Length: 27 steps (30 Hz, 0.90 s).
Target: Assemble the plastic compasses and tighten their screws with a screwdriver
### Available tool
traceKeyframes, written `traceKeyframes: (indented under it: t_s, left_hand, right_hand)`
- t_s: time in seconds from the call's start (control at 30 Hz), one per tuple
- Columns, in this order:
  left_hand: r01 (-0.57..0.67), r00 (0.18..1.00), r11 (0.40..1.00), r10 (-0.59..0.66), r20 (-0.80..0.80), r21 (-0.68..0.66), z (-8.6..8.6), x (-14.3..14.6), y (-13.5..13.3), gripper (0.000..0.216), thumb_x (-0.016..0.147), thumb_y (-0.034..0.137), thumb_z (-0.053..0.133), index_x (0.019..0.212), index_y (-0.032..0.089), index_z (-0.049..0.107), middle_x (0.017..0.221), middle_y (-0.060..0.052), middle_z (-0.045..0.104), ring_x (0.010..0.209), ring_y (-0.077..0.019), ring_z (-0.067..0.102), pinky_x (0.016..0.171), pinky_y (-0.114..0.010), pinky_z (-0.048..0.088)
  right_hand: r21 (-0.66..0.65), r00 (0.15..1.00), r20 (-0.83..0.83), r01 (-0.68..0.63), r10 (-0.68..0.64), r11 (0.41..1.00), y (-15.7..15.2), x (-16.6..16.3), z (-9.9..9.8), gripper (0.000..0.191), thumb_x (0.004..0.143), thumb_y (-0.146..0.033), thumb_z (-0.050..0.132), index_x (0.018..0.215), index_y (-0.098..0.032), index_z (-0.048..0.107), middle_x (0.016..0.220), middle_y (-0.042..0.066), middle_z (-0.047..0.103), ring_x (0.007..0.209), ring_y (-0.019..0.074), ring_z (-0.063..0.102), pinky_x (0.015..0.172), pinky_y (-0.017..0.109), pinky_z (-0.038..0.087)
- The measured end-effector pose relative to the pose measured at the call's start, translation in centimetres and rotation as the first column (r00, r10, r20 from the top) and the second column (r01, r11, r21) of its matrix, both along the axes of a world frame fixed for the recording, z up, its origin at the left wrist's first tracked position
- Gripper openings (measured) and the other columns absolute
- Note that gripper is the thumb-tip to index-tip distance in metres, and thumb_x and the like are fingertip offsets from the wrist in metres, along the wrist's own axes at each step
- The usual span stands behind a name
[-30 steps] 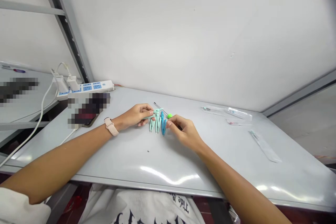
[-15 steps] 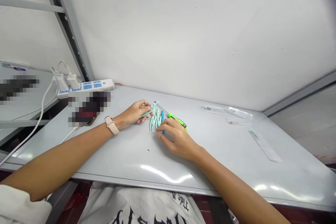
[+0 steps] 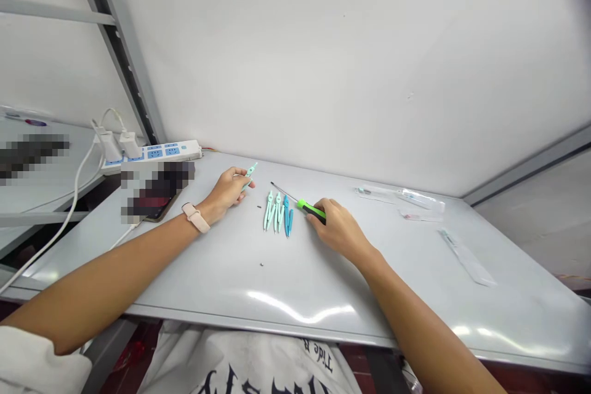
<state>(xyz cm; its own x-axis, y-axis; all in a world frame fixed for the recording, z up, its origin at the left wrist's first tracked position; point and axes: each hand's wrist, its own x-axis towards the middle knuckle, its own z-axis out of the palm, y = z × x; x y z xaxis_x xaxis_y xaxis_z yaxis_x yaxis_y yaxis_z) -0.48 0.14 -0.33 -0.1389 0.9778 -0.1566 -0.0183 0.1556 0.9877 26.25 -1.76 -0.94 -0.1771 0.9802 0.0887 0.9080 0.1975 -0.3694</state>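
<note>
**Right hand (image 3: 339, 228) clamps a lime-and-black screwdriver (image 3: 312, 211)**

Its fingers have moved off the teal and blue plastic compasses (image 3: 277, 212), now lying side by side on the grey bench (image 3: 221, 277), and hide the handle's end. The left hand (image 3: 225, 192) pinches a small mint-green plastic piece (image 3: 250, 170). Pixelation hides most of a phone (image 3: 157, 194).

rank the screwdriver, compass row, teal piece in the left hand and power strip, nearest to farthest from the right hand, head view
1. Screwdriver: under the fingers of the right hand
2. Compass row: left of the screwdriver
3. Teal piece: in the left hand, farther left
4. Power strip: far left, against the wall
</note>
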Motion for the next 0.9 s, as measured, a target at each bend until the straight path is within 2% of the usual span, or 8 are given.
traceKeyframes:
  t_s: [0.1, 0.23, 0.33, 0.43, 0.6, 0.77, 0.9]
  left_hand:
    - [-0.013, 1.000, 1.000, 0.013, 0.001, -0.008, 0.0, 0.1, 0.0, 0.017, 0.086, 0.012, 0.058, 0.098, 0.020, 0.050, 0.089, -0.005, 0.070, 0.045, -0.0048, 0.039, 0.041, -0.019, 0.025]
    - [-0.007, 1.000, 1.000, 0.007, 0.000, -0.013, -0.1, 0.1, 0.0, 0.016, 0.086, 0.012, 0.057, 0.098, 0.020, 0.050, 0.091, -0.005, 0.070, 0.045, -0.0050, 0.039, 0.041, -0.019, 0.026]
    - [-0.003, 1.000, 1.000, 0.003, -0.006, -0.013, -0.1, 0.2, -0.1, 0.016, 0.085, 0.013, 0.058, 0.096, 0.020, 0.050, 0.092, -0.005, 0.070, 0.045, -0.0047, 0.040, 0.041, -0.019, 0.027]
    - [0.004, 1.000, 1.000, -0.004, -0.014, -0.016, -0.1, 0.2, -0.1, 0.015, 0.084, 0.014, 0.059, 0.095, 0.021, 0.050, 0.091, -0.004, 0.070, 0.045, -0.0047, 0.039, 0.041, -0.020, 0.026]
    - [0.015, 0.999, 1.000, -0.016, -0.030, -0.024, -0.1, 0.2, -0.2, 0.015, 0.085, 0.013, 0.058, 0.095, 0.021, 0.050, 0.091, -0.004, 0.070, 0.044, -0.0045, 0.039, 0.042, -0.020, 0.026]
    - [0.036, 0.999, 0.999, -0.036, -0.028, -0.019, -0.1, 0.2, -0.2, 0.016, 0.085, 0.014, 0.060, 0.096, 0.020, 0.050, 0.092, -0.004, 0.070, 0.045, -0.0042, 0.039, 0.043, -0.020, 0.027]
    - [0.032, 0.999, 0.999, -0.033, -0.030, -0.018, -0.1, 0.2, -0.1, 0.018, 0.084, 0.015, 0.062, 0.097, 0.021, 0.050, 0.091, -0.003, 0.070, 0.045, -0.0045, 0.040, 0.043, -0.020, 0.027]
  right_hand:
    - [0.014, 0.951, -0.308, 0.048, -0.041, 0.999, 0.0, 0.2, 1.0, 0.020, 0.092, -0.039, 0.061, 0.099, -0.020, 0.065, 0.086, 0.007, 0.071, 0.073, 0.0219, 0.060, 0.065, 0.034, 0.044]
    - [0.065, 0.727, -0.687, 0.064, -0.002, 0.996, -0.4, 0.5, 2.6, 0.034, 0.085, -0.052, 0.072, 0.098, -0.021, 0.070, 0.074, 0.004, 0.070, 0.061, 0.0167, 0.052, 0.058, 0.031, 0.040]
    - [0.052, 0.573, -0.818, -0.015, 0.051, 0.999, -0.7, 0.6, 3.0, 0.032, 0.086, -0.053, 0.071, 0.080, -0.021, 0.066, 0.058, 0.000, 0.061, 0.052, 0.0130, 0.044, 0.052, 0.029, 0.035]
    - [0.017, 0.485, -0.870, -0.146, 0.087, 0.989, -0.6, 0.6, 2.7, 0.032, 0.082, -0.046, 0.071, 0.065, -0.021, 0.061, 0.048, -0.003, 0.050, 0.046, 0.0110, 0.040, 0.048, 0.027, 0.029]
    - [-0.041, 0.531, -0.843, -0.219, 0.084, 0.975, -0.6, 0.4, 2.2, 0.025, 0.075, -0.036, 0.070, 0.059, -0.020, 0.061, 0.047, -0.004, 0.046, 0.043, 0.0090, 0.037, 0.045, 0.026, 0.025]
    - [-0.079, 0.561, -0.827, -0.185, 0.039, 0.980, -0.7, 0.4, 2.5, 0.023, 0.071, -0.032, 0.068, 0.055, -0.020, 0.058, 0.047, -0.006, 0.038, 0.044, 0.0079, 0.030, 0.044, 0.025, 0.021]
    - [-0.061, 0.574, -0.818, -0.152, 0.038, 0.986, -0.7, 0.4, 2.6, 0.022, 0.069, -0.031, 0.067, 0.053, -0.020, 0.057, 0.047, -0.006, 0.037, 0.045, 0.0082, 0.029, 0.045, 0.025, 0.020]
